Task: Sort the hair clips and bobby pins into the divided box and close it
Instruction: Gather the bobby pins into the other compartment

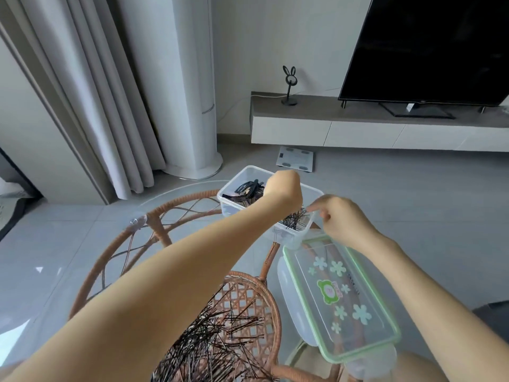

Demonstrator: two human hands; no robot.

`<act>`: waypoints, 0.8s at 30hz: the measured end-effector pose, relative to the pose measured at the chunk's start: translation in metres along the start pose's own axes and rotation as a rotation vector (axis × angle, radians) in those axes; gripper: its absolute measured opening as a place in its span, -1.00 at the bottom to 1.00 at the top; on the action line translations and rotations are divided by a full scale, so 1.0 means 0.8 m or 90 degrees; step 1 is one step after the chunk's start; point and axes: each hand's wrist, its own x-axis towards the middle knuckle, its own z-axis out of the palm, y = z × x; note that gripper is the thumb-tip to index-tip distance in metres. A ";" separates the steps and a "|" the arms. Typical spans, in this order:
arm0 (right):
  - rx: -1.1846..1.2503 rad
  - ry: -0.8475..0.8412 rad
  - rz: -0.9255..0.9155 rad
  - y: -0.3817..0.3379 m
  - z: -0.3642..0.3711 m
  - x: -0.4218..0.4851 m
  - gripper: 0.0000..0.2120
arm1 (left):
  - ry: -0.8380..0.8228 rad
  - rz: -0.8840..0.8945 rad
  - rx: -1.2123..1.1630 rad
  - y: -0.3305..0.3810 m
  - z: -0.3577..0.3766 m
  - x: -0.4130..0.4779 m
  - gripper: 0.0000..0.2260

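Both bare forearms reach forward, the left hand point(283, 193) bent down at the wrist so its fingers are hidden, the right hand point(343, 220) just beside it, knuckles up, fingers curled, forefinger and thumb drawn close together.

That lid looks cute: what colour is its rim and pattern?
Head view: the clear lid has a light green rim, pale flowers and a green badge.

A single view, worn on the head, looks forward and down along both forearms. The table point(155, 226) and box point(229, 211) lie close below; the floor point(385, 205), curtain point(91, 92) and TV point(429, 48) stand farther ahead.
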 end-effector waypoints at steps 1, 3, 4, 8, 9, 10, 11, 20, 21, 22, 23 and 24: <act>0.003 -0.001 -0.012 -0.001 0.002 -0.004 -0.53 | -0.029 0.011 0.031 0.001 0.008 0.005 -0.62; 0.008 0.001 -0.028 0.000 0.007 -0.008 -0.50 | -0.089 0.038 0.095 -0.001 0.016 0.008 -0.54; 0.008 0.005 -0.039 0.001 0.010 -0.010 -0.52 | -0.107 0.052 0.107 -0.004 0.015 0.007 -0.56; -0.020 -0.013 -0.072 0.009 0.020 -0.007 -0.73 | 0.076 0.074 -0.085 -0.021 0.001 -0.028 -0.90; -0.015 -0.020 -0.076 0.010 0.020 -0.007 -0.79 | 0.166 0.085 -0.116 -0.029 0.001 -0.048 -0.87; -0.001 -0.023 -0.081 0.010 0.021 -0.007 -0.84 | 0.237 0.127 -0.135 -0.041 0.006 -0.071 -0.85; 0.013 -0.022 -0.088 0.009 0.020 -0.007 -0.87 | 0.251 0.182 -0.128 -0.054 0.016 -0.090 -0.82; 0.044 0.001 -0.099 -0.009 0.026 -0.018 -0.87 | -0.110 0.275 0.020 -0.115 0.099 -0.138 -0.60; 0.046 0.006 -0.097 -0.013 0.027 -0.020 -0.87 | -0.111 0.285 0.006 -0.119 0.096 -0.147 -0.63; 0.045 0.010 -0.098 -0.018 0.030 -0.021 -0.87 | -0.119 0.296 -0.010 -0.127 0.092 -0.157 -0.64; 0.041 0.013 -0.099 -0.022 0.032 -0.021 -0.87 | -0.130 0.308 -0.027 -0.135 0.088 -0.167 -0.66; 0.036 0.014 -0.103 -0.027 0.036 -0.021 -0.88 | -0.143 0.313 -0.046 -0.146 0.084 -0.179 -0.66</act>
